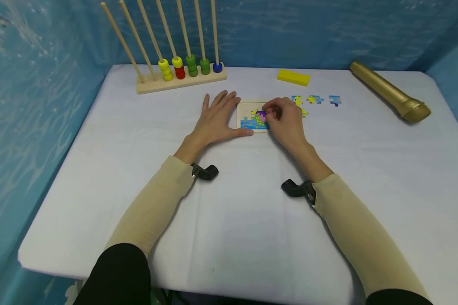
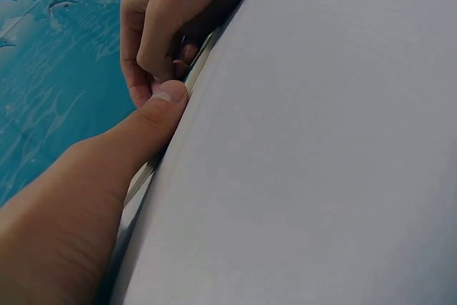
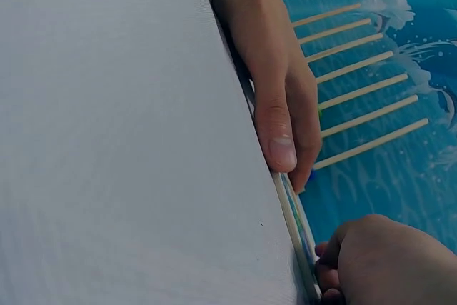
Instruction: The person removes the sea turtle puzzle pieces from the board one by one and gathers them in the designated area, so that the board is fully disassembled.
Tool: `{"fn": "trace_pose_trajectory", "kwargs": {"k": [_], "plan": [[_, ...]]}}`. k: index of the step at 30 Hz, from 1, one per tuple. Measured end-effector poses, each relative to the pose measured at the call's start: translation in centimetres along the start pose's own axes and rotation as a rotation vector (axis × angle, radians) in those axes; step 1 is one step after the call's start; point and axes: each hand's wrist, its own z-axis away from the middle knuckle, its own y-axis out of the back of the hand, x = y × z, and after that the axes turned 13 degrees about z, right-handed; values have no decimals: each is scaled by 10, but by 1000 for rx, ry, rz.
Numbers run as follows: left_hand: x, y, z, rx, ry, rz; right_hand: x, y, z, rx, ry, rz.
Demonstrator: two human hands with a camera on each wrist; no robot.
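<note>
A small jigsaw puzzle in a pale wooden frame [image 1: 246, 106] lies toward the back of the white table. Blue, green, yellow and purple pieces [image 1: 252, 123] fill part of its lower area. My left hand [image 1: 217, 120] rests flat at the frame's left side, fingers spread, with the thumb along its front edge. Over the puzzle's right part, my right hand [image 1: 288, 120] has its fingers curled and pinches a puzzle piece, mostly hidden by the fingertips. In the right wrist view the frame [image 3: 293, 223] shows edge-on between both hands.
Several loose puzzle pieces [image 1: 315, 99] lie behind and right of the right hand. A yellow block [image 1: 293, 77] is farther back. At the back right lies a gold microphone-shaped object [image 1: 389, 91]. A wooden bead abacus [image 1: 181, 84] with tall rods stands at the back left.
</note>
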Motion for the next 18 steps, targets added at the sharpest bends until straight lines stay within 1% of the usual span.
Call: {"fn": "trace_pose_trajectory", "kwargs": {"k": [4, 8, 14, 18], "plan": [[0, -1, -1, -8, 7, -7, -1, -2, 0, -39, 0, 12], [0, -1, -2, -12, 15, -17, -1, -3, -1, -97, 5, 22], [1, 1, -2, -4, 22, -30, -4, -3, -4, -168, 19, 42], [0, 2, -1, -21, 17, -36, -5, -5, -6, -210, 5, 54]]}}
